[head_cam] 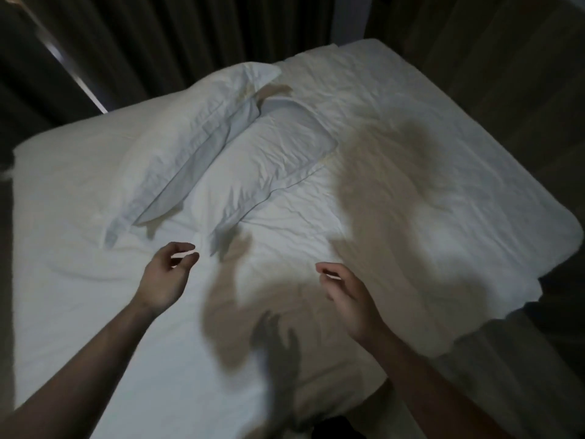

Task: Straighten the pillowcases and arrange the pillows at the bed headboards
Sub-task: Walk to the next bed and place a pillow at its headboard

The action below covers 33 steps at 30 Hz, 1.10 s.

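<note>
Two white pillows lie side by side, slanted, on a bed with a wrinkled white sheet (411,128). The left pillow (177,147) partly overlaps the right pillow (266,163). Both pillowcases are creased, with loose flaps at their near ends. My left hand (166,275) hovers just below the pillows' near corners, fingers curled but apart, holding nothing. Further right, my right hand (345,293) is over bare sheet, fingers loosely bent, empty. Neither hand touches a pillow.
Dark curtains (190,36) hang behind the bed at the top. The mattress corner (557,229) drops off at the right, with bed skirt below. Shadows of my arms and head fall across the sheet. The room is dim.
</note>
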Available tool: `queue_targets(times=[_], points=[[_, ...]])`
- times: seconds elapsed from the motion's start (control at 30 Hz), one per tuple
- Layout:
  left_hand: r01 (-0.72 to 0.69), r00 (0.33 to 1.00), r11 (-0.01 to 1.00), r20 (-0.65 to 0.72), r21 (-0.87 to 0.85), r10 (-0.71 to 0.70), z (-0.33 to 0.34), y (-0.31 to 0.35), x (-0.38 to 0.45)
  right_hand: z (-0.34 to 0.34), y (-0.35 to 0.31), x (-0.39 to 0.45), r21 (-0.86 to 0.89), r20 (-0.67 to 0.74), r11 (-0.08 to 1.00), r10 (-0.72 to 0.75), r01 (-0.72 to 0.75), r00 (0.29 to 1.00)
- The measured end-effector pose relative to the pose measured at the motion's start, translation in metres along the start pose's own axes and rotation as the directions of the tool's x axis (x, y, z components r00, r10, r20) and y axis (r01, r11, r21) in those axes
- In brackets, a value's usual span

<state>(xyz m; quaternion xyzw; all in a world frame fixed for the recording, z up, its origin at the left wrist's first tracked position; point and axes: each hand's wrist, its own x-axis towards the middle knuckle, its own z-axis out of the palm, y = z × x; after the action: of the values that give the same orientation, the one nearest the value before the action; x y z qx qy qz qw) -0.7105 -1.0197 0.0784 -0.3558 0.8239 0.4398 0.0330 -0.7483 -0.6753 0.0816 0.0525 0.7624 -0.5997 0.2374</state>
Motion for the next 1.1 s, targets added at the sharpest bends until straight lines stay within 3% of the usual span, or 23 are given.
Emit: queue_targets(times=[0.27,0.37,0.53,0.7,0.9,1.0,1.1], points=[[0.074,0.978,0.898,-0.206,0.433,0.018,-0.072,-0.055,0.193,0.099,-0.024,0.101,-0.042,0.0,0.999,-0.012,0.012,1.0],[0.079,0.974,0.773,-0.216,0.63,0.076,-0.074,-0.088,0.253,0.126,-0.02,0.129,-0.069,0.001,0.998,0.008,-0.008,1.0],[0.197,0.964,0.811,-0.261,0.551,-0.056,-0.067,-0.109,0.297,0.153,-0.001,0.149,-0.137,-0.017,0.989,0.048,-0.05,0.999],[-0.088,0.945,0.755,-0.184,0.65,0.269,-0.083,-0.101,0.292,0.164,-0.002,0.144,-0.167,-0.017,0.983,0.073,-0.075,0.997],[-0.476,0.764,0.69,-0.131,0.546,0.631,-0.126,-0.021,0.212,0.166,-0.063,0.122,-0.099,-0.02,0.992,0.072,-0.073,0.997],[-0.637,0.704,0.687,-0.098,0.349,0.703,-0.125,0.028,0.131,0.166,-0.108,0.097,0.044,0.008,0.991,0.123,-0.123,0.992],[-0.642,0.752,0.752,-0.07,0.148,0.656,-0.108,0.055,0.033,0.163,-0.137,0.069,0.142,0.111,0.964,0.209,-0.224,0.972]])
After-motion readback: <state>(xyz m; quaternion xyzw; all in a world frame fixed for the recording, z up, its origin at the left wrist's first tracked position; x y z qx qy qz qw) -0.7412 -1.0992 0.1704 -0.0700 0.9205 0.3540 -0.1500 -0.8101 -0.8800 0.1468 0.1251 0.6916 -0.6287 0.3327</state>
